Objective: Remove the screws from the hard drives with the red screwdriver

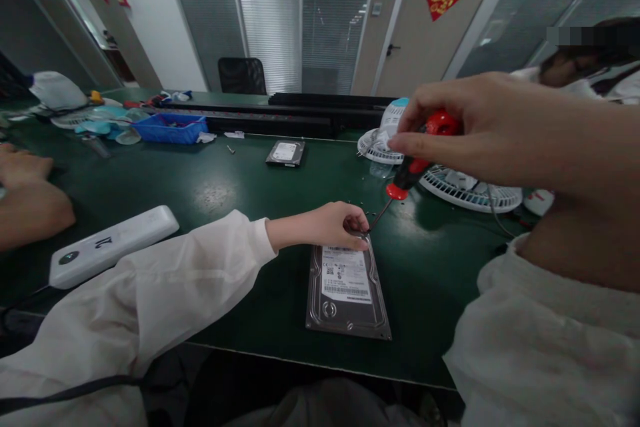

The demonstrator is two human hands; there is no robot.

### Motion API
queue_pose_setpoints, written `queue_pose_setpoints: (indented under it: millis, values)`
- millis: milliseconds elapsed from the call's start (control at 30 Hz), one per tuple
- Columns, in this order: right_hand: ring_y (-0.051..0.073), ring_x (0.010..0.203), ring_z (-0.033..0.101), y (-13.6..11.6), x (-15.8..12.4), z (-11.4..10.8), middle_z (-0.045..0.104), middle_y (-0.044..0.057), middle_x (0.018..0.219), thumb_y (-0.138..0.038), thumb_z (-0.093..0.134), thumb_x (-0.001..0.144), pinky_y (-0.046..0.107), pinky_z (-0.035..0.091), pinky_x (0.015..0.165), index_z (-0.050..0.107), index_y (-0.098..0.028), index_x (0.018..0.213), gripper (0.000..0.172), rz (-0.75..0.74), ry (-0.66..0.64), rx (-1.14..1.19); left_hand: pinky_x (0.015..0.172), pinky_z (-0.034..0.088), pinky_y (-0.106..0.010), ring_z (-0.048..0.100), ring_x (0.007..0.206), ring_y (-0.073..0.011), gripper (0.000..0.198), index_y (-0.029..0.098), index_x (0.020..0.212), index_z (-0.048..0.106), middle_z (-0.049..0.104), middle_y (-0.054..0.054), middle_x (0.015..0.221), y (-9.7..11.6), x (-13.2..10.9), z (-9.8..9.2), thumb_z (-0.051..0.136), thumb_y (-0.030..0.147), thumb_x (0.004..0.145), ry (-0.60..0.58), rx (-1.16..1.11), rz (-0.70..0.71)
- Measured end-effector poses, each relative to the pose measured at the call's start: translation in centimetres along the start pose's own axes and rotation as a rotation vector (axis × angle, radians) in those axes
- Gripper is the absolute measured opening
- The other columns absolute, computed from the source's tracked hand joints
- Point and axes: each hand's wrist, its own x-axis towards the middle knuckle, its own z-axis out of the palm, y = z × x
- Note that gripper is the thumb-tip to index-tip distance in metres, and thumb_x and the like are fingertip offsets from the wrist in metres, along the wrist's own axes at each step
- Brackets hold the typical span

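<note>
A silver hard drive with a white label [346, 290] lies flat on the green table, near its front edge. My left hand [340, 225] is closed at the drive's far end, thumb and fingers pinched around the screwdriver's tip area; whether a screw is between them is too small to tell. My right hand [450, 127] grips the red and black screwdriver [411, 172] by its handle. The screwdriver slants down to the left, its tip at the drive's far right corner. Several tiny screws lie on the table just beyond the drive.
Another hard drive [286, 153] lies farther back. White fan parts [470, 190] stand at the right, a blue bin [171, 129] at the back left. A white device [114, 247] and another person's arm [35, 207] are at the left.
</note>
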Motion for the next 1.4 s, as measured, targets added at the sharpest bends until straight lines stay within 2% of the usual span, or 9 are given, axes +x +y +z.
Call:
queue_pose_setpoints:
  millis: [167, 333, 467, 600, 800, 900, 1067, 1233, 1400]
  values:
    - [0.011, 0.070, 0.057, 0.2, -0.2, -0.3, 0.069, 0.001, 0.089, -0.025, 0.070, 0.073, 0.029, 0.041, 0.063, 0.067, -0.026, 0.105, 0.032, -0.039, -0.017, 0.052, 0.080, 0.051, -0.033, 0.065, 0.089, -0.0189, 0.032, 0.014, 0.102, 0.067, 0.070, -0.007, 0.099, 0.0, 0.0, 0.1, 0.076, 0.034, 0.079, 0.008, 0.006, -0.012]
    - [0.010, 0.065, 0.054, 0.0, -0.5, -0.6, 0.069, 0.003, 0.079, -0.053, 0.057, 0.087, 0.028, 0.037, 0.061, 0.073, -0.023, 0.093, 0.035, -0.038, -0.016, 0.037, 0.081, 0.052, -0.033, 0.065, 0.091, -0.0190, 0.030, 0.016, 0.103, 0.067, 0.070, -0.006, 0.102, -0.1, 0.0, 0.0, 0.075, 0.035, 0.081, -0.007, 0.020, -0.012]
    - [0.008, 0.064, 0.054, 0.1, -0.4, -0.5, 0.070, 0.000, 0.079, -0.028, 0.060, 0.081, 0.027, 0.035, 0.061, 0.075, -0.024, 0.098, 0.023, -0.070, -0.046, 0.074, 0.084, 0.052, -0.035, 0.066, 0.095, -0.0204, 0.033, 0.016, 0.106, 0.067, 0.070, -0.007, 0.107, -0.1, -0.1, -0.1, 0.074, 0.038, 0.082, -0.019, 0.033, -0.014]
    - [0.010, 0.068, 0.057, 0.3, -0.4, -0.5, 0.073, 0.000, 0.084, -0.047, 0.053, 0.090, 0.029, 0.039, 0.064, 0.076, -0.026, 0.101, 0.033, -0.080, -0.034, 0.093, 0.084, 0.053, -0.035, 0.067, 0.094, -0.0200, 0.030, 0.017, 0.104, 0.066, 0.070, -0.007, 0.106, 0.0, -0.1, -0.1, 0.073, 0.036, 0.082, -0.026, 0.037, -0.021]
    - [0.016, 0.090, 0.062, 0.5, -0.5, -0.4, 0.071, 0.001, 0.111, -0.030, 0.062, 0.081, 0.031, 0.044, 0.073, 0.069, -0.029, 0.115, 0.034, -0.117, -0.001, 0.101, 0.084, 0.053, -0.035, 0.067, 0.094, -0.0206, 0.031, 0.017, 0.103, 0.066, 0.070, -0.007, 0.106, 0.4, -0.1, -0.2, 0.074, 0.039, 0.082, -0.037, 0.056, -0.033]
    - [0.014, 0.084, 0.061, 0.4, -0.6, -0.5, 0.071, 0.001, 0.101, -0.045, 0.056, 0.088, 0.031, 0.043, 0.069, 0.070, -0.029, 0.106, 0.028, -0.085, -0.016, 0.112, 0.083, 0.053, -0.035, 0.067, 0.093, -0.0201, 0.030, 0.017, 0.102, 0.066, 0.071, -0.006, 0.104, 0.5, -0.1, -0.3, 0.074, 0.038, 0.082, -0.047, 0.065, -0.034]
    - [0.009, 0.075, 0.058, 0.3, -1.0, -1.0, 0.070, -0.002, 0.095, -0.025, 0.061, 0.082, 0.025, 0.040, 0.060, 0.071, -0.028, 0.105, 0.025, -0.120, -0.023, 0.134, 0.081, 0.053, -0.034, 0.067, 0.090, -0.0196, 0.031, 0.016, 0.103, 0.066, 0.072, -0.006, 0.102, 0.4, 0.1, -0.2, 0.074, 0.038, 0.082, -0.047, 0.088, -0.038]
    - [0.007, 0.062, 0.051, 0.4, -1.7, -1.6, 0.065, -0.001, 0.077, -0.026, 0.064, 0.083, 0.025, 0.036, 0.050, 0.070, -0.023, 0.090, 0.009, -0.103, 0.028, 0.112, 0.079, 0.052, -0.033, 0.067, 0.089, -0.0198, 0.030, 0.015, 0.101, 0.067, 0.072, -0.006, 0.100, 1.2, 0.0, -0.5, 0.074, 0.038, 0.082, -0.052, 0.139, -0.038]
    - [0.006, 0.061, 0.056, 1.2, -2.6, -2.1, 0.066, -0.001, 0.073, -0.018, 0.065, 0.085, 0.024, 0.038, 0.050, 0.074, -0.021, 0.090, 0.011, -0.029, 0.130, 0.137, 0.072, 0.051, -0.029, 0.070, 0.083, -0.0175, 0.023, 0.017, 0.096, 0.071, 0.075, -0.004, 0.095, 2.1, 0.3, -0.5, 0.063, 0.037, 0.091, -0.057, 0.217, -0.030]
